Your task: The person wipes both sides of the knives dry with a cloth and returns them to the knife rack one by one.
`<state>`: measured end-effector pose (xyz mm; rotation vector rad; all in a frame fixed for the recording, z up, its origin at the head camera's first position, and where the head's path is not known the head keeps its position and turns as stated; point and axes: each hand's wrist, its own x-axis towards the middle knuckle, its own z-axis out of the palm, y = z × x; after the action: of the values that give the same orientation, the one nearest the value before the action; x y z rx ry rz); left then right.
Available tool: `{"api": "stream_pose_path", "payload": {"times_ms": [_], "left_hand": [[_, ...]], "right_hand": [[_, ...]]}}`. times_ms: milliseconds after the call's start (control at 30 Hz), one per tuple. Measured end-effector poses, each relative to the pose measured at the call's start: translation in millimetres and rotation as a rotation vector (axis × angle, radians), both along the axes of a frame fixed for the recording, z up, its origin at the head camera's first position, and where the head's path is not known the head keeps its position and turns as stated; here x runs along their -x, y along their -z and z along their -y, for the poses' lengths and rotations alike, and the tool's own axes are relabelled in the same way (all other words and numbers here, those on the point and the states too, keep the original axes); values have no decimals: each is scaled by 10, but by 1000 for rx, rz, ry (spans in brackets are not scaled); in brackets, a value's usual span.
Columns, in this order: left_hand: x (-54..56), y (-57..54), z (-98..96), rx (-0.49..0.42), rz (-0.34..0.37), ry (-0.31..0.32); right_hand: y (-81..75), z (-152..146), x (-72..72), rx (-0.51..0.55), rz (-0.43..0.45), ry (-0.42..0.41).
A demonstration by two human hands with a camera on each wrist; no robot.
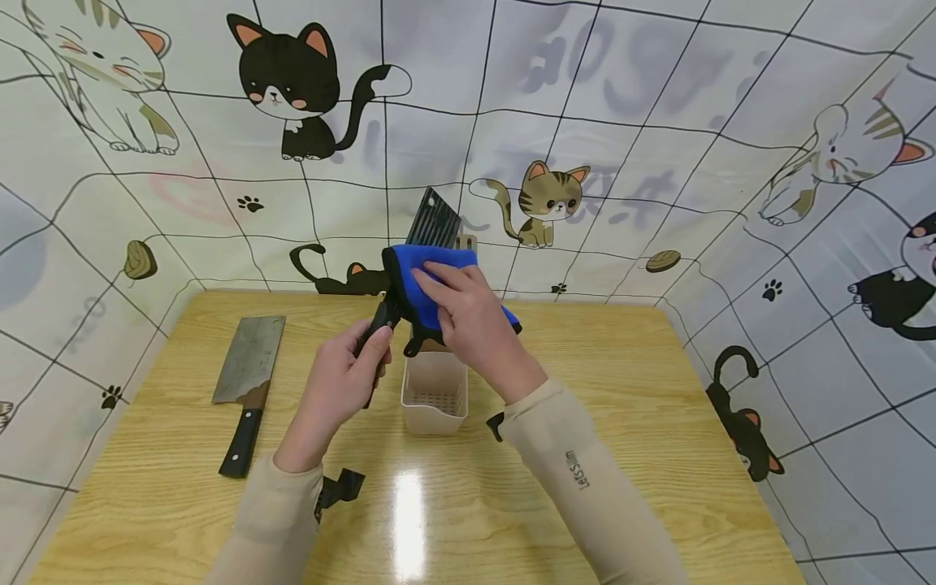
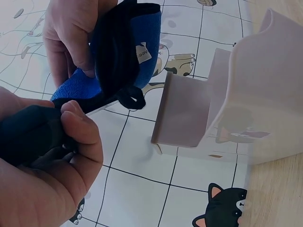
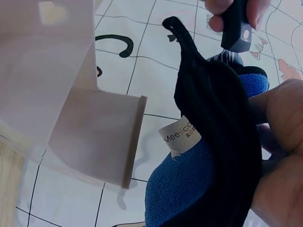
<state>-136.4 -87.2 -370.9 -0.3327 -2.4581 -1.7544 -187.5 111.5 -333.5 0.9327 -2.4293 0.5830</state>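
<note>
1. Plainly, the knife (image 1: 433,221) is held aloft: in the head view its handle is just left of the holder (image 1: 434,422), its blade beyond the holder's front compartment.
2. Knife: smooth black handle with a pale rivet; broad, flat, dark blade with pale parallel lines and a small hole near the far end. Middle of blade hidden by the cloth (image 1: 418,302).
3. Long axis oblique. Handle end toward the person and left; blade end away, upward and slightly right, past the holder.
4. Cloth: soft, blue, napped like towelling; thick black edging, black loop hanging at the holder side. White printed tag (image 3: 181,135) on it, creased. Folded over the blade.
5. Left hand (image 1: 344,378), left of the holder: fingers curled closely round the handle, thumb laid along it.
6. Right hand (image 1: 475,325), above and right of the holder's front compartment in the head view: fingers reaching over the cloth, thumb opposed, pinching folds against the blade.
7. Holder: pale, smooth, plastic-looking; boxy, rounded corners, dipped front rim, perforated floor. Stands on the table (image 1: 585,455), yellowish wood grain.
8. Cleaver (image 1: 252,357): well left of the holder, flat; grey rectangular blade, brown patch near its black handle, handle toward the person.
9. Beyond the holder, a wrinkled pale sheet (image 1: 439,49), printed with cats and dark grid lines.
</note>
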Motion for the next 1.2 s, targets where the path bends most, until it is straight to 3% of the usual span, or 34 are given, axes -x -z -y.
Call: {"api": "stream_pose_path", "payload": {"times_ms": [400, 800, 1200], "left_hand": [[21, -43, 3, -30, -2, -33], [25, -36, 6, -26, -8, -39], [-31, -30, 14, -18, -27, -19]], "right_hand": [[49, 73, -100, -40, -49, -2], [144, 42, -112, -40, -67, 34], [51, -104, -30, -130, -19, 106]]}}
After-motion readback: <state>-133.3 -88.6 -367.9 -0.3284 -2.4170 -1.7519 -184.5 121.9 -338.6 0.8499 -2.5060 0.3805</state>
